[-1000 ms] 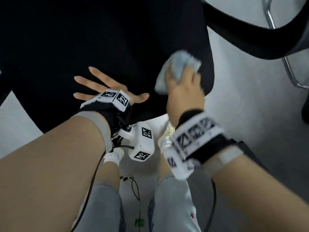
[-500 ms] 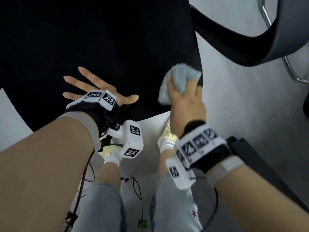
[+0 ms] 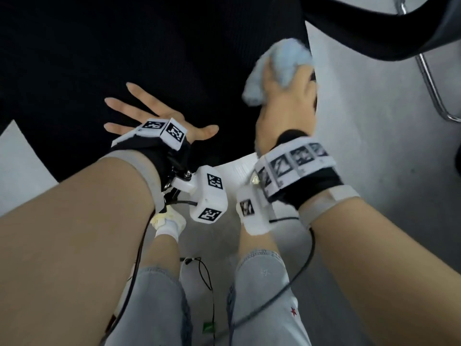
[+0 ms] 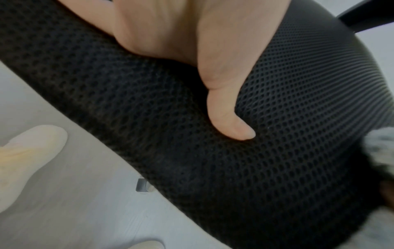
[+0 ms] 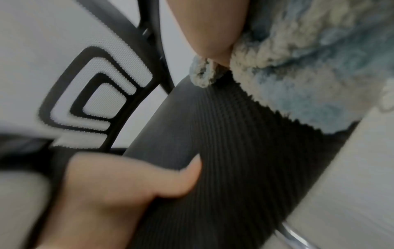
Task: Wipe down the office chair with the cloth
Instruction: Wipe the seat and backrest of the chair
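The cloth [image 3: 282, 68], a pale blue fluffy wad, is lying bunched under the person's right hand [image 3: 287, 106], whose fingers are curling over it and pinning it against the right-hand edge of the office chair's seat [image 3: 174, 58]. In the right wrist view the cloth [image 5: 298, 70] is touching the ribbed black mesh where the seat rounds off toward the floor, with the thumb [image 5: 136, 182] lying on the mesh just beside it. The wad is sitting at the fingertips, ahead of the palm, so the unwiped black surface is lying mostly to the left of it, across the seat; that is probably the way the coming stroke has to run. The left hand [image 3: 159, 116] is resting flat on the seat's front part, fingers straight and spread, holding nothing and seemingly steadying the chair; it is lying directly in the path of a leftward sweep. In the left wrist view its thumb [image 4: 226, 107] is pressing into the mesh. Beyond the cloth, a dark armrest [image 3: 374, 26] is arching over the grey floor [image 3: 374, 171], near enough to crowd a stroke pushed forward.
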Available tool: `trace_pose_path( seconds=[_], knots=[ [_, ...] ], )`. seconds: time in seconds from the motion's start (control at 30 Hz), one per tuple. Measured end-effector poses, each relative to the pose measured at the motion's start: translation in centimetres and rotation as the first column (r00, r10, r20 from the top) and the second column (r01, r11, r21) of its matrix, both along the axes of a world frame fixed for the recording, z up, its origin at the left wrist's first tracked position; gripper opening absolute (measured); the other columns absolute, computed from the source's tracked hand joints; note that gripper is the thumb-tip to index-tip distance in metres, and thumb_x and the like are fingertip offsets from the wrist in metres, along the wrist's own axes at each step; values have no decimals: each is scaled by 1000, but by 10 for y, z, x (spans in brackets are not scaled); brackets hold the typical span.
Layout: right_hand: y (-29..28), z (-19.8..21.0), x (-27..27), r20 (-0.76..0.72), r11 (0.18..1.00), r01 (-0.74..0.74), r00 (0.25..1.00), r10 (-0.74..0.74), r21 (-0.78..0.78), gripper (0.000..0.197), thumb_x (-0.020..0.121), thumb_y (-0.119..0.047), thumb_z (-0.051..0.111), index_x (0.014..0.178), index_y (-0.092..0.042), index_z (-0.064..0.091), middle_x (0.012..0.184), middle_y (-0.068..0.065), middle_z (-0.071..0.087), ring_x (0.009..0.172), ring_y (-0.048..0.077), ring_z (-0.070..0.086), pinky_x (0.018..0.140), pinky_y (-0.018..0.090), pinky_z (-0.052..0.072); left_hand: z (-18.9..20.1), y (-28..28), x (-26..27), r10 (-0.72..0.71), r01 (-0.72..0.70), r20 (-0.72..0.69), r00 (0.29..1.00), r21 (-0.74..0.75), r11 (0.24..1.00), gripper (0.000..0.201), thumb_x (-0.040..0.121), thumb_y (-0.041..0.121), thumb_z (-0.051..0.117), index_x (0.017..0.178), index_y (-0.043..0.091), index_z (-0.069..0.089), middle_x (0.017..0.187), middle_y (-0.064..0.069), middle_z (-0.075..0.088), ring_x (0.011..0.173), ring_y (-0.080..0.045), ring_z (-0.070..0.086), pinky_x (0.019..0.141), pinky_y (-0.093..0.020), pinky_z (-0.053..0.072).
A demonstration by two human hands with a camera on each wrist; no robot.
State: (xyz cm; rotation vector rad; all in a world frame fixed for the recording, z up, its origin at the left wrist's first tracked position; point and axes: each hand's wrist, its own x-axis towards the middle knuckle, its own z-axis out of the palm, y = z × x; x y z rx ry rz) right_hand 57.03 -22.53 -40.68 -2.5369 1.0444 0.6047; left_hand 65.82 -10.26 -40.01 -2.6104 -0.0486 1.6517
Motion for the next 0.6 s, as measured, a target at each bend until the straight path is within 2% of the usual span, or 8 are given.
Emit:
trace_pose_path(
  seconds=[0.03,0.1,0.13,0.2,0.3,0.43,0.53,0.6],
  knots=[
    [15,1,-7,29,994,-105,994,104,33,47,90,-6,37,136,-17,38,137,13,26,117,34,32,89,43,45,0,2,0,22,-22,-8,1000,-8,1000,122,36,83,41,122,-3,50,127,-27,52,118,-36,51,96,-42,41],
    [46,2,-23,86,949,-291,955,283,119,49,81,-11,26,114,-14,62,119,12,29,100,31,34,70,42,52,-8,9,-1,60,-60,35,998,-24,998,79,74,54,61,129,-1,45,134,-28,45,126,-36,44,100,-43,36],
    [57,2,-34,106,903,-412,910,401,121,56,74,-15,23,108,-18,67,111,9,30,93,30,36,62,41,52,-12,15,-1,51,-49,82,995,-19,999,79,78,47,62,137,1,35,142,-29,35,133,-37,33,105,-46,31],
    [47,2,-39,153,826,-556,828,540,96,58,72,-19,24,115,-26,63,115,14,37,93,36,46,61,42,51,-12,27,-5,80,-84,175,981,17,996,111,70,57,64,146,11,-3,152,-27,-7,140,-41,-7,111,-59,9],
    [10,12,-34,-39,868,-494,867,497,55,64,85,-6,37,141,-34,28,139,19,29,114,40,37,85,47,44,-10,47,-13,199,-181,249,948,-95,979,120,71,49,69,140,26,-26,147,-13,-36,136,-42,-26,110,-62,-4],
    [6,21,-26,-27,981,-183,983,182,-59,75,84,-1,49,143,-38,21,140,16,25,119,34,32,89,42,46,-3,110,-22,451,-385,393,801,-238,892,109,73,30,74,146,27,-8,154,-11,-20,144,-29,-6,117,-46,7],
    [40,15,-13,8,998,64,998,-64,6,69,86,-1,44,143,-36,24,144,14,21,119,31,32,91,36,42,-2,167,-25,658,-612,455,600,-269,744,96,72,28,74,146,13,15,154,-14,18,139,-28,27,113,-36,25],
    [77,13,-4,40,996,60,997,-63,71,68,87,-2,43,143,-36,23,145,14,18,119,31,32,90,36,43,-3,192,-30,771,-726,363,524,-282,627,81,76,30,71,142,10,28,144,-12,40,130,-28,42,109,-39,34]
  ],
)
